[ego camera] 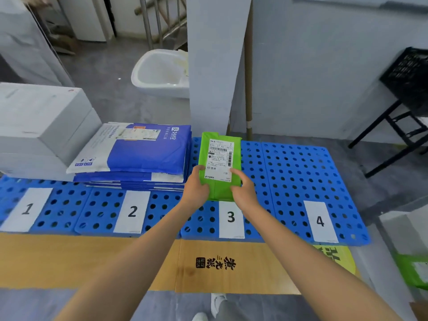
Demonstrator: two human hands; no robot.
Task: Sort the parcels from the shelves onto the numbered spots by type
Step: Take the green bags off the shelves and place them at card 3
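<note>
Blue perforated floor panels (pixel 298 172) at frame centre, paper labels 1 to 4 along near edge. Stack of blue-white mailers (pixel 136 156) behind label 2 (pixel 132 212); white boxes (pixel 39 126) upper left behind label 1. Green parcel (pixel 218 165) above label 3 (pixel 231 217), long axis running away from viewer, shipping label upward. Left hand (pixel 196 188) and right hand (pixel 243 191) clamped on near corners. Path unobstructed.

Single head view, worn high, looking forward and down over blue perforated mats (pixel 301 172) on floor; both forearms reach in from bottom edge; wall (pixel 324 77) close behind.
</note>
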